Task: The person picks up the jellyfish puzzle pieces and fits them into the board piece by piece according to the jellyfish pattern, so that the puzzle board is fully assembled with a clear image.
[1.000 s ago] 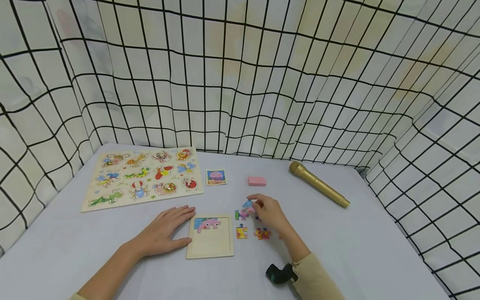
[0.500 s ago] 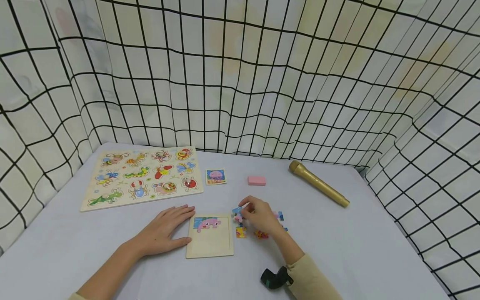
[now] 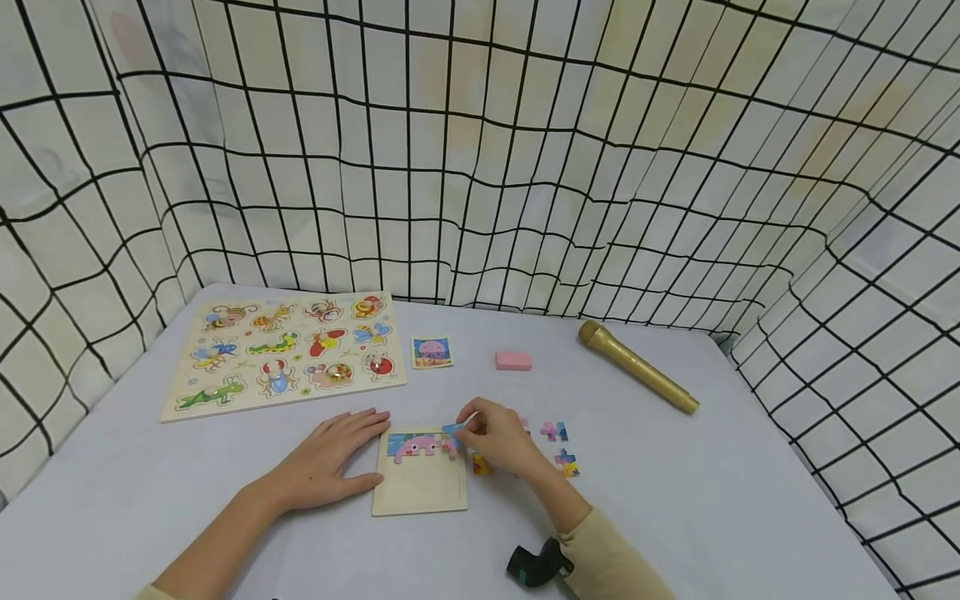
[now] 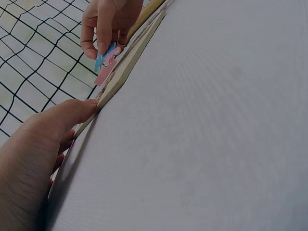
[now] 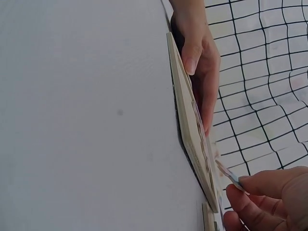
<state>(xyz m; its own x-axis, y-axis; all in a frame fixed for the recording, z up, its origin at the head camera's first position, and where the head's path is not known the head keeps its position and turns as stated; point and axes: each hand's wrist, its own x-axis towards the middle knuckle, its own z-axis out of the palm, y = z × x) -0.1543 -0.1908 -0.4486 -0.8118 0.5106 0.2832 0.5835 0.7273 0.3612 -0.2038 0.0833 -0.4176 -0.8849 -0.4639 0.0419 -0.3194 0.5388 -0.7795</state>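
Note:
A small square wooden puzzle tray (image 3: 420, 496) lies on the white table, with joined blue and pink puzzle pieces (image 3: 414, 448) along its top left. My left hand (image 3: 326, 467) rests flat beside it, fingers spread, its thumb at the tray's left edge. Between thumb and fingers my right hand (image 3: 498, 437) pinches a blue and pink jigsaw piece (image 4: 107, 65), tilted over the tray's top right corner. Right of the tray lie a yellow piece (image 3: 481, 465), a pink and blue piece (image 3: 555, 431) and a blue and yellow one (image 3: 567, 462). The right hand partly hides other pieces.
Behind the left hand lies a large wooden insect puzzle board (image 3: 288, 396). A small jellyfish picture card (image 3: 432, 352), a pink block (image 3: 513, 361) and a gold microphone (image 3: 637, 367) lie farther back. Black netting (image 3: 465, 175) surrounds the table. A black object (image 3: 536, 565) sits by the right sleeve.
My right hand has carried the pinched jigsaw piece left, from among the loose pieces to over the tray's top right corner. The left hand has stayed in place.

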